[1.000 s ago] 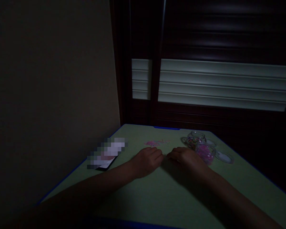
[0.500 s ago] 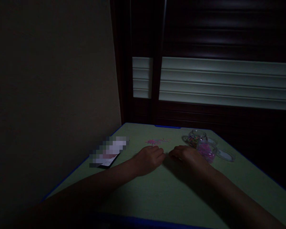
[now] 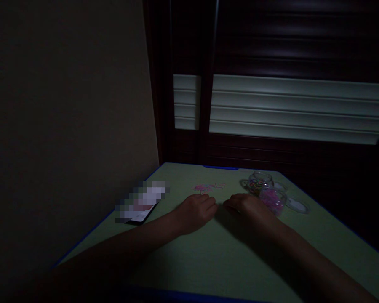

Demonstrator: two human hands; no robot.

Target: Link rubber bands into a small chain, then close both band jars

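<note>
Near the middle of the table, my left hand [image 3: 196, 213] has its fingers curled and pressed together; anything between them is too small or dark to make out. Just to its right, a narrow gap away, my right hand [image 3: 246, 208] is closed in a similar pinch, its fingertips turned toward the left hand. Beyond the left hand lies a small loose pile of thin pink pieces [image 3: 203, 188]. Right behind my right hand stands a clear jar of pink pieces [image 3: 273, 199], and behind that a clear jar with multicoloured pieces [image 3: 259, 183].
A clear round lid [image 3: 298, 205] lies right of the jars, with another partly hidden behind them. A phone-like device [image 3: 141, 213], partly pixelated, rests at the left edge of the pale green table [image 3: 189, 269]. A wall rises at left, dark panelling behind.
Both hands keep nearly the same pinched poses, with the gap between them slightly wider. The whole view has shifted very slightly.
</note>
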